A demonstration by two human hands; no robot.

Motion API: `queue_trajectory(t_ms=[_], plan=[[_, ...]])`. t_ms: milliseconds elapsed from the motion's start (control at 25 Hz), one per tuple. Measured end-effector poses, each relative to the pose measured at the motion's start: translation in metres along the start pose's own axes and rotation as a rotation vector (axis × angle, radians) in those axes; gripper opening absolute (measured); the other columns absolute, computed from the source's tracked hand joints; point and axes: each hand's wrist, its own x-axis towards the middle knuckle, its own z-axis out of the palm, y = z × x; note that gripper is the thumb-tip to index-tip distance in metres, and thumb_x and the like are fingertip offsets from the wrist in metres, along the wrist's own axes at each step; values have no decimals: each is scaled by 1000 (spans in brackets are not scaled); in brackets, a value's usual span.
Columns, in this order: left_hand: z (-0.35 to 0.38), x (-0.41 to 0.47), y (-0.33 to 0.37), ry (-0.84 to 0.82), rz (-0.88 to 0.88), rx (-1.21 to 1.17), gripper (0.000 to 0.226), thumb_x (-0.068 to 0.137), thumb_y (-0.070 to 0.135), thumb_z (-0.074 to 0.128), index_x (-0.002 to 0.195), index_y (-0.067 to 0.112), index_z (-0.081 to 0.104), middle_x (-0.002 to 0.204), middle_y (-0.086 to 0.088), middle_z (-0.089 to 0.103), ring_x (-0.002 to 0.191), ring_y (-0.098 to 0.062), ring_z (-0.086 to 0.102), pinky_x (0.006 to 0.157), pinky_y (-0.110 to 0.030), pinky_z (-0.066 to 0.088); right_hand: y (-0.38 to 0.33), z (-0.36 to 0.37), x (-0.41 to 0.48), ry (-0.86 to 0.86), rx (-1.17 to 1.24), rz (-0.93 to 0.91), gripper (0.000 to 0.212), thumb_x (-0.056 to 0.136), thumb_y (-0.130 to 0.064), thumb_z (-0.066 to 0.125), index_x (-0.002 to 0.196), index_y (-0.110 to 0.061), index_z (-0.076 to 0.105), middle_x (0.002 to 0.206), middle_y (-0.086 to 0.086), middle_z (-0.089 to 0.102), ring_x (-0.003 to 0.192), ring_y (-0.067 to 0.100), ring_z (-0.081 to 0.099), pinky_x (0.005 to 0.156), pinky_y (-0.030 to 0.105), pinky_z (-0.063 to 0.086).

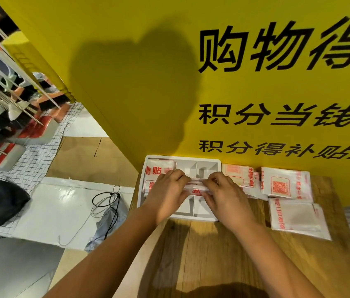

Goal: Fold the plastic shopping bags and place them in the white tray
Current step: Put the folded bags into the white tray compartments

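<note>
Both hands are clamped on the same thing. The left grip (pixel 167 190) has its fingers curled over one end of a folded plastic bag (pixel 195 187), and the right grip (pixel 223 194) pinches the other end, knuckles up. Between them the bag is a narrow white strip with red print. It lies across the middle of the white tray (pixel 182 158), over the divided compartments; I can't tell whether it touches the dividers.

In the tray's far-left compartment another folded bag (pixel 159 168) already lies flat, partly hidden by the left wrist.

The tray sits at the back of the wooden table (pixel 212 254), up against a big yellow board (pixel 126 82) with black lettering. Just to the right of the tray more folded bags lie on the table: one (pixel 237 175) touching the tray's side, a larger one with an orange code square (pixel 286 183) beside it, and a third (pixel 296 218) nearer the edge.

On the floor to the left lie a black cloth sack (pixel 2 201) and a grey pouch (pixel 109 216) with loose cords.
</note>
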Motion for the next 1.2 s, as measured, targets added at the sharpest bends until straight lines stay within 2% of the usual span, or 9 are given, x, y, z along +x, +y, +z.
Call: queue_trajectory(t_ms=[120, 240, 360, 560, 720, 880, 1040, 1160, 1200], plan=[[0, -1, 1, -41, 9, 50, 49, 92, 32, 66, 138, 20, 54, 130, -1, 53, 122, -21, 45, 100, -35, 36, -2, 0, -5, -2, -1, 22, 34, 84, -27, 76, 115, -14, 68, 107, 4, 56, 90, 23, 61, 65, 34, 54], [-3, -1, 4, -43, 5, 47, 38, 90, 18, 67, 128, 18, 59, 127, -2, 54, 120, -23, 45, 99, -34, 36, -5, 0, -8, -10, 11, 30, 41, 78, -23, 80, 116, -15, 67, 105, 3, 56, 91, 23, 60, 67, 35, 54], [-1, -3, 6, -24, 16, 28, 30, 88, 12, 67, 117, 17, 63, 123, -2, 57, 118, -23, 46, 97, -35, 39, -6, 1, -9, -21, 44, 31, 35, 76, -19, 80, 108, -18, 66, 103, 1, 58, 90, 23, 58, 67, 35, 51], [1, -1, 6, -62, 6, 24, 30, 92, 14, 64, 120, 21, 58, 121, 3, 62, 117, -20, 49, 97, -34, 34, -6, 3, -7, -67, 54, 48, 47, 70, -14, 85, 114, -22, 68, 98, -1, 65, 84, 23, 64, 65, 35, 53], [7, -2, 6, -98, 28, 111, 42, 95, 11, 59, 135, 19, 54, 132, -2, 53, 124, -22, 44, 102, -37, 36, -7, 4, -6, -158, -4, 63, 40, 78, -21, 81, 117, -20, 70, 104, 3, 63, 77, 26, 66, 61, 35, 54], [11, -6, 7, -68, 10, 90, 37, 94, 7, 59, 129, 20, 59, 129, 1, 59, 122, -20, 49, 100, -34, 37, -12, 2, -5, -132, -41, 42, 42, 61, -17, 92, 98, -18, 73, 85, 1, 70, 65, 23, 65, 50, 28, 49], [12, -6, 10, -68, -17, 92, 41, 88, 2, 63, 124, 22, 59, 122, 2, 66, 115, -20, 58, 98, -33, 37, -14, 6, -6, -170, -54, 100, 45, 66, -10, 86, 107, -20, 69, 87, 2, 73, 76, 25, 68, 63, 30, 49], [16, -8, 13, -50, -36, 104, 46, 84, -3, 64, 123, 20, 62, 121, 0, 68, 114, -22, 60, 98, -33, 37, -18, 8, -8, -168, -84, 114, 55, 46, -1, 90, 94, -17, 69, 77, 3, 70, 68, 25, 67, 60, 31, 50], [16, -8, 12, -47, -34, 108, 48, 83, -4, 64, 124, 20, 62, 122, 0, 67, 116, -22, 59, 100, -33, 35, -19, 8, -8, -168, -90, 114, 56, 46, -1, 90, 94, -17, 68, 78, 3, 70, 69, 25, 67, 60, 32, 50]])
